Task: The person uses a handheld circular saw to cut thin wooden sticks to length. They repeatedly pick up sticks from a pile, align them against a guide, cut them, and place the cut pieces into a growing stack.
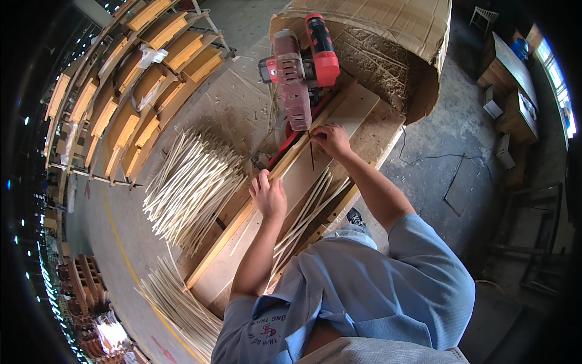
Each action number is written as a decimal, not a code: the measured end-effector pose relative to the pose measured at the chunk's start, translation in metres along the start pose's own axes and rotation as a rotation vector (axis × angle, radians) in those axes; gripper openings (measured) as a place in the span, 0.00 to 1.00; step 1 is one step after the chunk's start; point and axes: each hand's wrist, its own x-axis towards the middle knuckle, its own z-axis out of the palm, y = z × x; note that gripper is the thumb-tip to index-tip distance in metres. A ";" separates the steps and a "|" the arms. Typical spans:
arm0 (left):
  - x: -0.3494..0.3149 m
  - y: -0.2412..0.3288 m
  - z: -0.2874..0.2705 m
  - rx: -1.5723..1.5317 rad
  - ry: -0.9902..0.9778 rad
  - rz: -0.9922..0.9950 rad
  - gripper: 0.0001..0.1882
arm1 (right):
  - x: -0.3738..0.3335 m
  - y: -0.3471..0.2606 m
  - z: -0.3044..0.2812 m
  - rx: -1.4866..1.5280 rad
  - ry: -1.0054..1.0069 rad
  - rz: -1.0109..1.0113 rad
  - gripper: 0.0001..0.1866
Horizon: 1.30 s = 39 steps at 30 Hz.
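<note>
A red and black miter saw (295,85) stands at the far end of the workbench, its guard raised just beyond my right hand. My right hand (331,141) is closed in a pinch against the long wooden fence (233,227), close to the saw. What its fingers hold, if anything, is too small to make out. Farther left along the same fence rests my left hand (268,193), fingers bent over it; whether a thin rod lies under them is hidden. Several pale thin wooden rods (297,227) lie on the bench between my forearms.
A big heap of pale rods (191,191) lies left of the fence, with another bundle (179,303) nearer me. An open cardboard box (370,27) behind the saw holds offcuts. A rack of curved wooden parts (163,39) stands at far left; a cable (439,156) crosses the floor.
</note>
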 end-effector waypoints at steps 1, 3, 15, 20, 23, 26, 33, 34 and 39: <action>-0.001 -0.002 0.002 -0.009 -0.004 -0.004 0.05 | 0.000 -0.001 0.001 0.000 0.005 0.004 0.11; -0.002 -0.004 0.007 -0.029 -0.007 -0.006 0.05 | -0.001 -0.001 0.001 -0.005 0.014 0.012 0.11; 0.029 0.006 0.023 -0.209 -0.026 0.174 0.18 | 0.005 0.013 0.004 -0.007 0.050 0.016 0.09; 0.050 0.017 0.045 -0.138 -0.078 0.208 0.16 | -0.007 0.012 0.011 -0.038 0.005 -0.001 0.08; 0.048 0.026 0.050 -0.059 -0.107 0.186 0.15 | 0.005 0.014 0.008 -0.013 0.055 -0.048 0.07; 0.049 0.026 0.043 -0.006 -0.128 0.198 0.20 | 0.001 0.012 0.009 0.021 0.058 -0.054 0.05; 0.048 0.032 0.041 0.024 -0.189 0.174 0.18 | 0.004 0.012 0.005 -0.017 0.080 -0.083 0.05; 0.048 0.035 0.040 0.013 -0.194 0.165 0.16 | 0.002 0.011 0.004 -0.001 0.077 -0.068 0.05; 0.051 0.045 0.037 0.025 -0.253 0.115 0.17 | 0.001 0.014 -0.020 0.295 -0.076 0.055 0.07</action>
